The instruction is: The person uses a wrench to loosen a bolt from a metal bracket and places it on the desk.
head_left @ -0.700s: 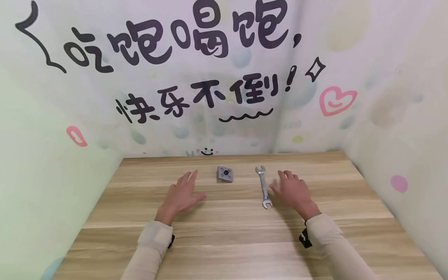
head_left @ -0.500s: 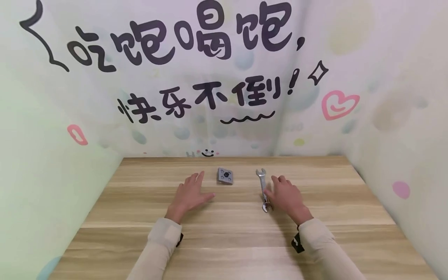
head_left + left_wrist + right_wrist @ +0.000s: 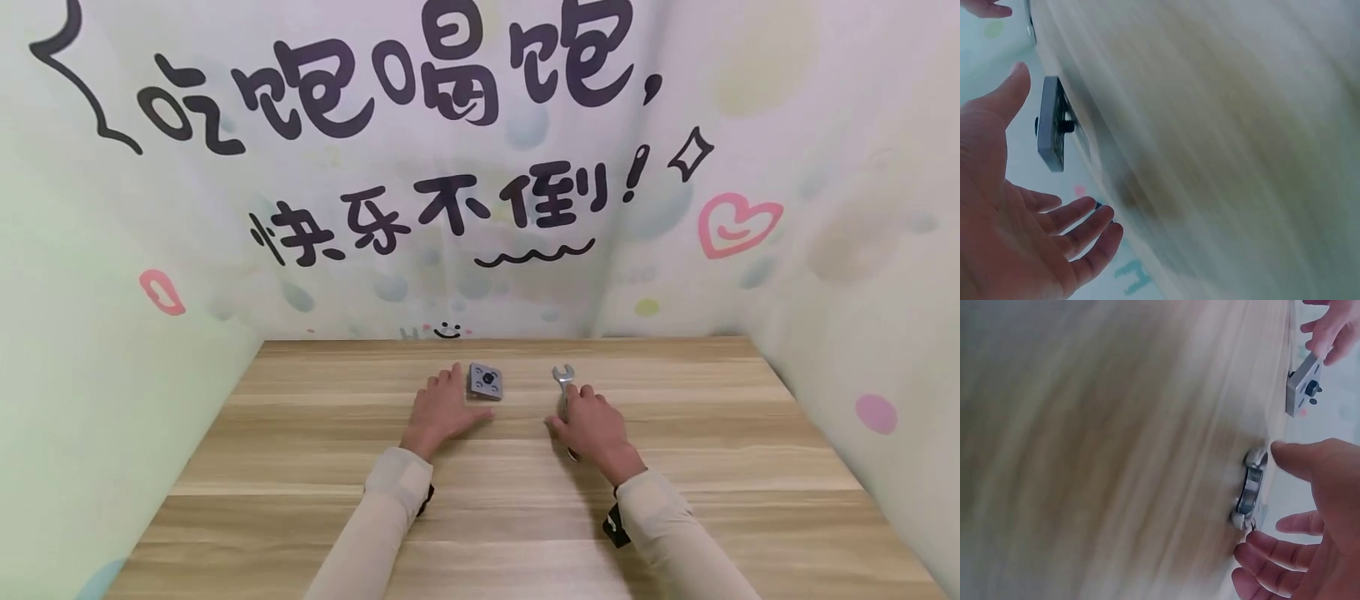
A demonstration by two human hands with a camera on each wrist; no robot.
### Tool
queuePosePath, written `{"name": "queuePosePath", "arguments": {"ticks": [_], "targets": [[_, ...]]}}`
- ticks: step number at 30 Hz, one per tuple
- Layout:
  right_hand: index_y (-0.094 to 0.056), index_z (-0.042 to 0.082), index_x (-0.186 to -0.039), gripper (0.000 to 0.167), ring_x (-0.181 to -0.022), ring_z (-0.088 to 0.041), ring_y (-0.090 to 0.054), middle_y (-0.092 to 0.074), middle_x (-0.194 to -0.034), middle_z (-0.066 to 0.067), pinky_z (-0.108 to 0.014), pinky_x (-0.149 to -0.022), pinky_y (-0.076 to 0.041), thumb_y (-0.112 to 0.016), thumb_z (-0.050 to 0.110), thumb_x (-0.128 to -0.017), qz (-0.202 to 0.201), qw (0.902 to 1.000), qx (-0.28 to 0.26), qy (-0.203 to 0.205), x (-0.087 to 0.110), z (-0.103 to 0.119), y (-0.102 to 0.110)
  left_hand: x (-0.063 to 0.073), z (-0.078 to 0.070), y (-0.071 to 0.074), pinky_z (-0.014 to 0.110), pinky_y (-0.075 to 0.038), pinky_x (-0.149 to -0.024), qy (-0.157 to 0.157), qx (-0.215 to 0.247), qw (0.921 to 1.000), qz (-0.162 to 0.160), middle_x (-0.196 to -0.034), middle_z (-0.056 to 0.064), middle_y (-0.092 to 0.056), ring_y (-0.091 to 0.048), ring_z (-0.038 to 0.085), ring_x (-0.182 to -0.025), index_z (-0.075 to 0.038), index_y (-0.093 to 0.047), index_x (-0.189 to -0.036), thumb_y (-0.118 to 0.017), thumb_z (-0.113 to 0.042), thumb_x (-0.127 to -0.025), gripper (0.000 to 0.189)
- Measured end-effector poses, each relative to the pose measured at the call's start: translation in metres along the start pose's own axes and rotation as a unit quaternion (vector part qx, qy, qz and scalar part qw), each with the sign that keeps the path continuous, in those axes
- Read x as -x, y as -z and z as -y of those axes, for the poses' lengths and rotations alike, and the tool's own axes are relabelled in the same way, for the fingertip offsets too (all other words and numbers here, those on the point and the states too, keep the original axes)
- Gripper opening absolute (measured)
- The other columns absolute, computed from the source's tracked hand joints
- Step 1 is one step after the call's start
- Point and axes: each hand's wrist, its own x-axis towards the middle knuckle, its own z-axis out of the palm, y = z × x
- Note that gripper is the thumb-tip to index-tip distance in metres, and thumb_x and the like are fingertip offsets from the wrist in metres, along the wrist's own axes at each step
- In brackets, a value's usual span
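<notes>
A small square grey metal plate (image 3: 480, 386) with holes near its corners lies towards the back of the table, a dark bolt (image 3: 1066, 126) standing through its middle. Just left of it, my left hand (image 3: 441, 410) reaches in with fingers spread and thumb apart; the plate sits between thumb and fingers in the left wrist view. Right of the plate lies a silver open-ended wrench (image 3: 564, 374). Over its shaft hovers my right hand (image 3: 597, 427), thumb on one side and loosely bent fingers on the other, covering the middle. The near jaw end of the wrench (image 3: 1250, 487) faces the right wrist camera.
The wood-grain table (image 3: 480, 525) meets a white printed wall (image 3: 360, 292) with large dark characters right behind the plate and wrench. More wall panels close in at the left and right sides.
My left hand has moved right, up beside the plate. The right hand has moved left from beside the wrench to over its shaft. Plate and wrench lie where they were.
</notes>
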Motion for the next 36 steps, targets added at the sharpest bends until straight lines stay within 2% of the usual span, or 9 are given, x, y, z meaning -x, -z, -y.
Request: {"name": "queuePosePath", "arguments": {"ticks": [6,10,14,20,29,32,36], "targets": [[-0.056,-0.004,-0.120,0.046,-0.076,-0.031,-0.058,-0.058,-0.099,-0.020,-0.046,-0.061,-0.051,-0.064,0.033,-0.093,-0.016,0.9998,0.000,-0.009,-0.004,0.002,0.001,-0.009,-0.009,-0.003,0.051,-0.046,-0.096,-0.016,0.002,0.9998,-0.009,-0.135,0.022,-0.051,-0.051,0.038,-0.121,-0.002,-0.031,-0.150,-0.074,-0.063,-0.078,0.104],[-0.058,-0.004,-0.112,0.034,-0.069,-0.028,-0.056,-0.057,-0.093,-0.018,-0.044,-0.056,-0.049,-0.062,0.025,-0.093,-0.023,0.9997,0.001,-0.009,-0.005,0.004,0.000,-0.014,-0.010,-0.002,0.052,-0.045,-0.098,-0.023,-0.004,0.9997,0.001,-0.145,0.022,-0.045,-0.048,0.039,-0.127,-0.005,-0.029,-0.154,-0.076,-0.059,-0.078,0.104],[-0.057,-0.004,-0.104,0.025,-0.062,-0.025,-0.054,-0.054,-0.086,-0.015,-0.039,-0.051,-0.047,-0.060,0.019,-0.094,-0.020,0.9997,-0.002,-0.013,-0.007,0.004,-0.002,-0.019,-0.010,-0.002,0.051,-0.045,-0.098,-0.029,-0.020,0.9993,0.011,-0.148,0.020,-0.042,-0.048,0.038,-0.125,-0.007,-0.031,-0.154,-0.078,-0.056,-0.079,0.101],[-0.056,-0.004,-0.103,0.019,-0.062,-0.026,-0.055,-0.054,-0.084,-0.016,-0.040,-0.050,-0.047,-0.057,0.013,-0.095,-0.014,0.9995,-0.012,-0.026,-0.009,0.006,-0.004,-0.023,-0.008,-0.003,0.050,-0.046,-0.097,-0.030,-0.040,0.9985,0.022,-0.147,0.017,-0.044,-0.051,0.035,-0.121,-0.005,-0.034,-0.152,-0.078,-0.051,-0.080,0.097],[-0.053,-0.004,-0.104,0.016,-0.060,-0.033,-0.057,-0.055,-0.076,-0.019,-0.044,-0.048,-0.046,-0.051,0.007,-0.093,-0.024,0.9970,-0.034,-0.065,-0.014,0.013,-0.008,-0.028,-0.009,-0.002,0.046,-0.051,-0.088,-0.040,-0.065,0.9969,0.020,-0.138,0.015,-0.051,-0.054,0.031,-0.112,-0.005,-0.044,-0.144,-0.076,-0.042,-0.086,0.075],[-0.053,-0.005,-0.102,0.017,-0.059,-0.034,-0.058,-0.055,-0.073,-0.019,-0.045,-0.048,-0.047,-0.054,0.005,-0.089,-0.031,0.9959,-0.037,-0.076,-0.013,0.014,-0.008,-0.030,-0.011,-0.003,0.045,-0.051,-0.087,-0.050,-0.062,0.9966,0.021,-0.134,0.015,-0.053,-0.055,0.030,-0.109,-0.005,-0.047,-0.139,-0.077,-0.039,-0.086,0.070],[-0.053,-0.005,-0.096,0.021,-0.059,-0.031,-0.056,-0.053,-0.072,-0.018,-0.044,-0.049,-0.047,-0.064,0.007,-0.082,-0.033,0.9942,-0.049,-0.090,-0.013,0.012,-0.009,-0.032,-0.014,-0.002,0.044,-0.051,-0.087,-0.060,-0.052,0.9966,0.023,-0.131,0.015,-0.055,-0.056,0.030,-0.107,-0.003,-0.048,-0.135,-0.079,-0.037,-0.084,0.069]]}}
